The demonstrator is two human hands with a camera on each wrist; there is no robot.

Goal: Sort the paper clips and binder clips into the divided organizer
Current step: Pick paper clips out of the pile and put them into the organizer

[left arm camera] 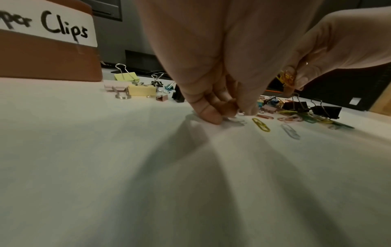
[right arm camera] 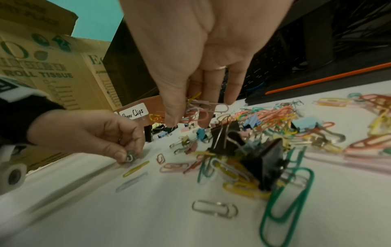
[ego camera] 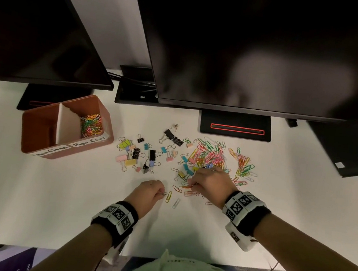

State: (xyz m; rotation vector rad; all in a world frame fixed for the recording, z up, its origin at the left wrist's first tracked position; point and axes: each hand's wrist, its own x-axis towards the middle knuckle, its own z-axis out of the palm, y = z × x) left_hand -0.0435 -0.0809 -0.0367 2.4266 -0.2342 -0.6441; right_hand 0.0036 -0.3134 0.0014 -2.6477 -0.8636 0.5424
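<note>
Head view, desk from above: left hand point(ego camera: 148, 191) at lower centre, fingers curled, thumb and forefinger pinching a small silver clip point(ego camera: 164, 193) at the white desk point(ego camera: 56, 199); right hand point(ego camera: 209, 183) just right of it, fingers curled round a bunch of paper clips point(right arm camera: 190, 112), shown best in the right wrist view as a mixed pink, yellow and white tangle held between thumb and fingers, a ring on one finger; yellow clip point(ego camera: 168, 196) and pale clip point(ego camera: 176, 203) lying flat just right of the left hand; loose paper clips point(ego camera: 213, 155) heaped right of centre, above the right hand; binder clips point(ego camera: 140, 153) scattered at centre, black, yellow, pink and blue, between the heap and the organizer point(ego camera: 42, 127); organizer at left, brown, split by a white divider point(ego camera: 66, 123); its right compartment, labelled "Paper Clips", holding coloured paper clips; its left compartment's contents cannot be told; two dark monitors point(ego camera: 260, 49) across the top of the frame.
</note>
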